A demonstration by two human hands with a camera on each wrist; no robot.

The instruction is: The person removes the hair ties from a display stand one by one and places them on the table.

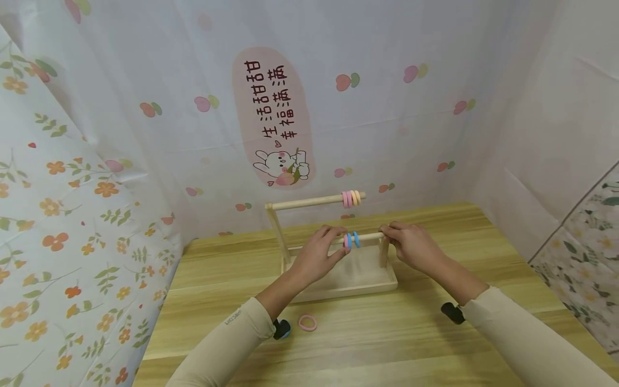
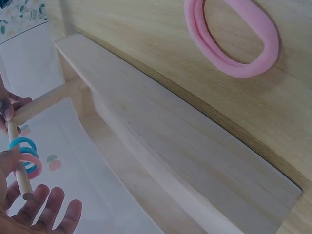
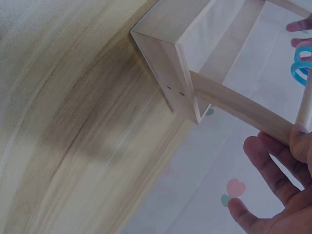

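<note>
A wooden rack point(image 1: 348, 292) with a tray base stands on the table and carries two rods at different heights. On the lower rod point(image 1: 371, 236) hang a pink hair tie point(image 1: 345, 242) and blue hair ties point(image 1: 357, 239). My left hand point(image 1: 316, 253) pinches the pink one near the rod's free end, its other fingers spread in the left wrist view. Where that rod meets its post point(image 3: 243, 105), my right hand point(image 1: 413, 244) grips the rack with thumb and fingertips. Pink and pale orange hair ties point(image 1: 347, 199) sit near the upper rod's right end.
One loose pink hair tie point(image 1: 308, 329) lies on the wood-grain table point(image 1: 387, 344) in front of the rack, by the left wrist. Printed curtains point(image 1: 377, 140) hang behind the table and along both sides. A dark wrist camera point(image 1: 452, 313) shows under the right sleeve.
</note>
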